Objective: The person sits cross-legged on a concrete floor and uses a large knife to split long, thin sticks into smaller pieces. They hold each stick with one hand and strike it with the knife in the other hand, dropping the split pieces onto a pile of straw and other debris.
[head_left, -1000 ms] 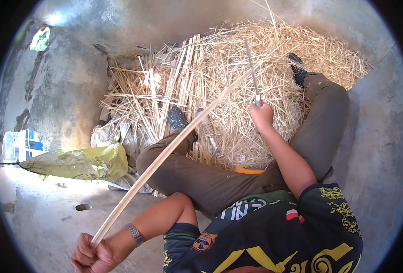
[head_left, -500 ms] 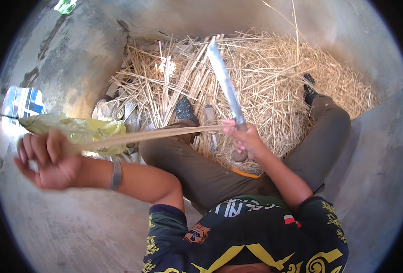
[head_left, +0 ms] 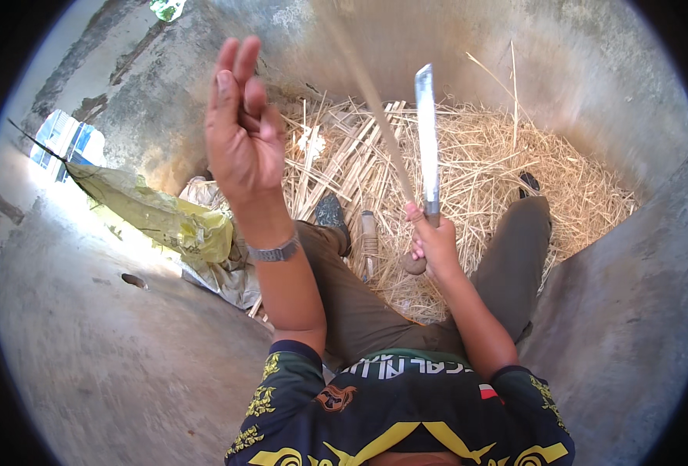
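Note:
My right hand (head_left: 437, 245) is wrapped round the handle of a machete (head_left: 428, 147), whose pale blade points up and away from me. Pinched by the same hand, at the thumb and forefinger, is the near end of a long flat strip (head_left: 375, 105) that looks like split bamboo. The strip slants up to the left, its far part blurred. My left hand (head_left: 247, 147), with a metal watch on its wrist, is raised left of the strip and apart from it. Its fingers are partly stretched and nothing shows in them.
A pile of thin shavings and split strips (head_left: 484, 163) covers the floor around my legs. A short wrapped stick or tool (head_left: 369, 237) lies between them. At left is a yellowish sack (head_left: 196, 233). Concrete walls (head_left: 592, 70) surround me, with an opening (head_left: 68, 140) at left.
My left hand has let go of the strip and risen from the far left toward the middle. The strip has swung from lying across to pointing up. The machete stands more upright.

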Available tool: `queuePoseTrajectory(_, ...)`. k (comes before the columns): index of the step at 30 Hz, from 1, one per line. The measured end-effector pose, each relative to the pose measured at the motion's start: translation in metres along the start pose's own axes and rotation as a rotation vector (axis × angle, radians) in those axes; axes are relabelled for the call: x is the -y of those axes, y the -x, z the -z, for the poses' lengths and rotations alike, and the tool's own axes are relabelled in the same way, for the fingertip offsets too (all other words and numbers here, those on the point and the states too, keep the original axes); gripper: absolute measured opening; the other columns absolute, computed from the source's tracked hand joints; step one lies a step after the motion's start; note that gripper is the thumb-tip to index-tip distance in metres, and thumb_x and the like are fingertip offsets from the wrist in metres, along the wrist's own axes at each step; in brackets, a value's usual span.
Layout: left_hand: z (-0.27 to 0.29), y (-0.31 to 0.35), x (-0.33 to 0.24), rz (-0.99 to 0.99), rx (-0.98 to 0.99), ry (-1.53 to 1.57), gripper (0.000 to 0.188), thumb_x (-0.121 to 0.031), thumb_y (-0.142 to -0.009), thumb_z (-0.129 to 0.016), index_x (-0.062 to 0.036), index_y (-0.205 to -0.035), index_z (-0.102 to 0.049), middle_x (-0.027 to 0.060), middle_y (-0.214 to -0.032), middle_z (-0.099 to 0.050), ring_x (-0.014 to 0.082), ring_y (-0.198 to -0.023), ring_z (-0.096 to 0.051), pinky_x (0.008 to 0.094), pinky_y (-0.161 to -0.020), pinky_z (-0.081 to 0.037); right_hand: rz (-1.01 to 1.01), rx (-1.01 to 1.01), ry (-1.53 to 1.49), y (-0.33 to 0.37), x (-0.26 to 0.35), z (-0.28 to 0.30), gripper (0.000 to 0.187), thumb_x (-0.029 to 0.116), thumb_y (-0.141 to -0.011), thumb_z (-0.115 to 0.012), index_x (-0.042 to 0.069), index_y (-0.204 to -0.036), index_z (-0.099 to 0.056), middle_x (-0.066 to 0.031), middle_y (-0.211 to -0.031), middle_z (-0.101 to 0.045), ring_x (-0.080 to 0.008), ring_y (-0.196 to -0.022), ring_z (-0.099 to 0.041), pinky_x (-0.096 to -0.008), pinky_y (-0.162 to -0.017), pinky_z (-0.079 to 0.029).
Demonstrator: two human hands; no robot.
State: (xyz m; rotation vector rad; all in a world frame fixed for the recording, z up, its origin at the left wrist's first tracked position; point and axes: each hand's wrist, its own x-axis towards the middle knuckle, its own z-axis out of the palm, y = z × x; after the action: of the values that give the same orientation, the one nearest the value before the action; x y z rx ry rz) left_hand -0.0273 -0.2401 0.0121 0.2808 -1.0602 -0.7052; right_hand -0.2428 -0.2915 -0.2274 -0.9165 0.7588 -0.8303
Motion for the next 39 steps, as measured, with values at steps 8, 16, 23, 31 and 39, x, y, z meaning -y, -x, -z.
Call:
queuePoseTrajectory(8, -0.003, 0.052, 0.036, 0.012, -0.054, -1.056, 0.051, -0.045, -0.107, -0.051, -0.0034, -0.135, -0.064, 0.0177, -0.120, -0.073, 0.0279, -0.111, -0.070, 0.0468, -0.104, -0.048, 0.111, -0.158, -0.114, -0.012, 0.047, 0.028, 0.039, 0.039, -0.096, -0.075, 0.002, -0.091, -0.062, 0.0063, -0.053, -0.042, -0.0043, -0.039, -0.040, -0.0238, -0.037, -0.035)
queuePoseTrajectory(16, 0.069, 0.249, 0.040, 0.666, -0.310, -1.056, 0.115, -0.039, -0.071, -0.092, -0.0006, -0.159, -0.030, 0.0170, -0.153, -0.047, 0.0280, -0.142, -0.044, 0.0383, -0.117, -0.036, 0.083, -0.172, -0.115, -0.004, 0.054, 0.037, 0.038, 0.040, -0.096, -0.075, 0.005, -0.092, -0.062, 0.0060, -0.053, -0.041, -0.0053, -0.040, -0.039, -0.0253, -0.041, -0.035)
queuePoseTrajectory(23, 0.072, 0.277, 0.038, 1.008, -0.411, -0.762, 0.107, -0.039, -0.079, -0.087, 0.0038, -0.158, -0.028, 0.0150, -0.160, -0.040, 0.0274, -0.147, -0.039, 0.0362, -0.120, -0.032, 0.015, -0.141, -0.115, -0.006, 0.050, 0.031, 0.039, 0.040, -0.095, -0.076, 0.004, -0.092, -0.062, 0.0065, -0.054, -0.040, -0.0053, -0.041, -0.038, -0.0250, -0.041, -0.034)
queuePoseTrajectory(31, 0.025, 0.169, 0.018, -0.212, -0.131, -1.405, 0.075, -0.047, -0.098, -0.062, -0.0077, -0.157, -0.037, 0.0231, -0.162, -0.035, 0.0387, -0.150, -0.035, 0.0508, -0.122, -0.027, 0.011, -0.160, -0.093, -0.011, 0.046, 0.034, 0.040, 0.039, -0.094, -0.078, 0.002, -0.093, -0.063, 0.0060, -0.055, -0.041, -0.0052, -0.042, -0.039, -0.0251, -0.042, -0.035)
queuePoseTrajectory(39, 0.010, 0.240, 0.070, 0.326, 0.148, -2.212, 0.070, -0.041, -0.091, -0.068, -0.0183, -0.154, -0.048, 0.0162, -0.166, -0.030, 0.0525, -0.151, -0.020, 0.0648, -0.118, -0.022, -0.002, -0.135, -0.063, -0.009, 0.041, 0.033, 0.038, 0.037, -0.094, -0.078, 0.002, -0.094, -0.063, 0.0064, -0.055, -0.041, -0.0047, -0.042, -0.038, -0.0249, -0.042, -0.034)
